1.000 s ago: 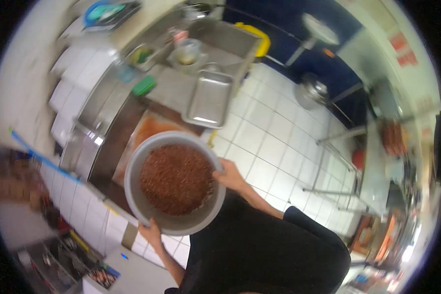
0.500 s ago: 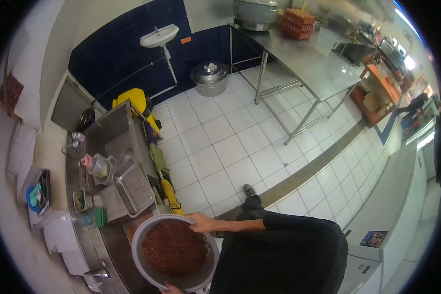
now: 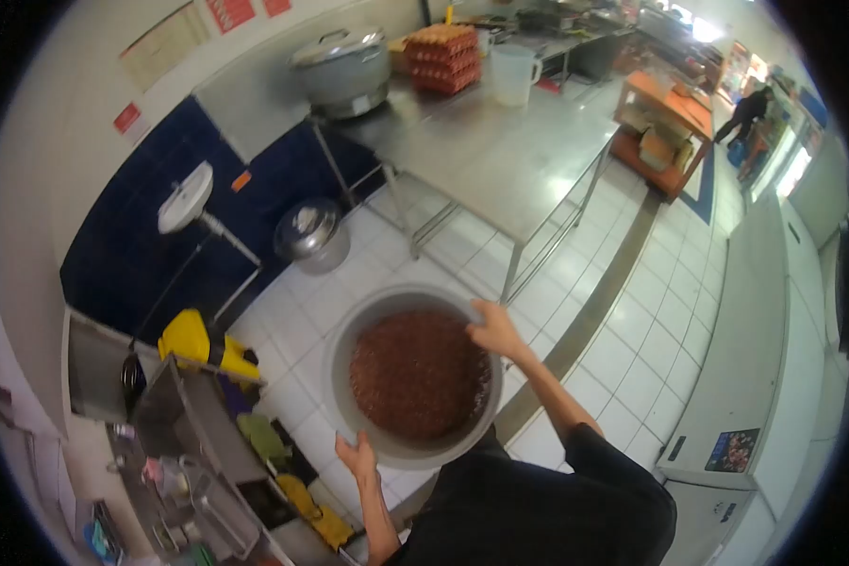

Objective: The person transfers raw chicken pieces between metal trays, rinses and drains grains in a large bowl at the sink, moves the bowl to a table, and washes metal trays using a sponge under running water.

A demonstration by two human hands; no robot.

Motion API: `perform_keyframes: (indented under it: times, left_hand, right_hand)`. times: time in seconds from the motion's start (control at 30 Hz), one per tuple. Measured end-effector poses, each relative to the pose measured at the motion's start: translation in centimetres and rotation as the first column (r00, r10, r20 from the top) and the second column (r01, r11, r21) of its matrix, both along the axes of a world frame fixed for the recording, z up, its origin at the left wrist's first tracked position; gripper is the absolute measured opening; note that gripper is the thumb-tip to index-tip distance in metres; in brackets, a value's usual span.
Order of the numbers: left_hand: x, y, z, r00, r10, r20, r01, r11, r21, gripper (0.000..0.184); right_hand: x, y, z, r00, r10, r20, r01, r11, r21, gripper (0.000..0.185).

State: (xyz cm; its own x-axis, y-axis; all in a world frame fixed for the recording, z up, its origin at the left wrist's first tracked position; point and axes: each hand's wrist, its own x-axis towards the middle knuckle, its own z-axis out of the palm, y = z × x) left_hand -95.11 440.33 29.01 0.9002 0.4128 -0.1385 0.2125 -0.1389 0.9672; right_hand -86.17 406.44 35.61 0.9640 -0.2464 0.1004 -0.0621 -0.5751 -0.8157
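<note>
A large round grey pot (image 3: 342, 401) is held out in front of my body, clear of the sink counter and over the tiled floor. Reddish-brown contents (image 3: 415, 377), like small beans in liquid, fill much of it; the exact kind is too blurred to tell. My right hand (image 3: 496, 330) grips the rim at the far right side. On the near left side, my left hand (image 3: 357, 457) holds the pot's edge, thumb up along the wall. The fingers of both hands are partly hidden by the pot.
Ahead stands a steel table (image 3: 500, 179) bearing a big lidded cooker (image 3: 341, 75), stacked red egg trays (image 3: 443, 61) and a clear jug (image 3: 514, 75). A lidded pot (image 3: 313, 236) sits on the floor. Sinks (image 3: 222, 500) lie left, white freezers (image 3: 726, 377) right. Another person (image 3: 747, 115) is far off.
The pot has moved away from the sink counter, rightward and forward, carried in both hands. My view has turned toward the steel table.
</note>
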Motion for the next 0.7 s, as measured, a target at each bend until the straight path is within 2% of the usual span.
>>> perform_keyframes:
  times: [0.1,0.13,0.17,0.2,0.23,0.27,0.3,0.37,0.43,0.47,0.5,0.57,0.63,0.7]
  left_hand:
    - [13.6,-8.2,-3.1,0.937,-0.295,0.185,0.275,0.953,0.129,0.035]
    - [16.4,-12.3,2.7,0.915,-0.390,0.102,0.386,0.921,0.058,0.033]
    - [20.2,-15.5,3.0,0.879,-0.433,0.202,0.419,0.902,0.108,0.028]
    - [22.7,-18.7,5.0,0.881,-0.421,0.215,0.366,0.895,0.255,0.028]
    - [27.4,-21.0,3.8,0.852,-0.514,0.101,0.482,0.844,0.234,0.030]
    - [30.9,-24.0,4.6,0.830,-0.542,0.135,0.502,0.830,0.244,0.031]
    - [33.0,-26.5,5.1,0.814,-0.561,0.151,0.518,0.818,0.249,0.032]
    - [38.4,-31.6,5.0,0.810,-0.586,-0.020,0.569,0.779,0.263,0.034]
    - [42.8,-36.3,4.2,0.818,-0.575,0.005,0.533,0.761,0.370,0.040]
    - [44.9,-38.4,4.0,0.795,-0.600,0.089,0.526,0.755,0.392,0.040]
    - [46.4,-39.7,3.8,0.772,-0.617,0.150,0.517,0.748,0.415,0.040]
    - [44.7,-39.0,9.6,0.738,-0.672,0.065,0.674,0.737,-0.045,0.037]
    - [44.3,-37.0,8.7,0.563,-0.736,0.375,0.773,0.630,0.077,0.035]
    - [41.5,-31.6,8.9,0.456,-0.847,0.273,0.800,0.525,0.290,0.025]
  right_hand:
    - [4.5,-12.0,2.0,0.976,-0.214,0.043,0.215,0.977,-0.013,0.049]
    - [6.0,-15.6,1.2,0.950,-0.303,0.072,0.304,0.953,0.006,0.048]
    - [7.1,-18.8,0.8,0.914,-0.392,0.101,0.391,0.920,0.027,0.048]
    - [7.4,-21.1,1.4,0.890,-0.445,0.099,0.437,0.894,0.094,0.046]
    - [8.4,-22.8,2.5,0.862,-0.496,0.105,0.476,0.863,0.166,0.045]
    - [8.7,-23.7,4.6,0.860,-0.505,0.065,0.481,0.847,0.226,0.042]
    - [9.2,-24.5,4.5,0.867,-0.493,0.071,0.470,0.858,0.209,0.042]
    - [11.9,-28.3,2.3,0.696,-0.696,0.179,0.656,0.717,0.237,0.039]
    - [14.6,-34.1,-3.0,0.673,-0.713,0.198,0.651,0.698,0.298,0.036]
    - [15.4,-35.3,-2.7,0.647,-0.749,0.146,0.693,0.657,0.297,0.034]
    - [16.1,-36.3,-2.9,0.623,-0.779,0.075,0.735,0.615,0.285,0.031]
    - [18.9,-40.6,-7.3,0.518,-0.831,0.202,0.682,0.544,0.488,0.030]
    - [21.0,-41.6,-6.0,0.535,-0.839,0.093,0.819,0.543,0.187,0.037]
    - [23.0,-40.8,-5.9,0.502,-0.851,0.155,0.790,0.524,0.317,0.035]
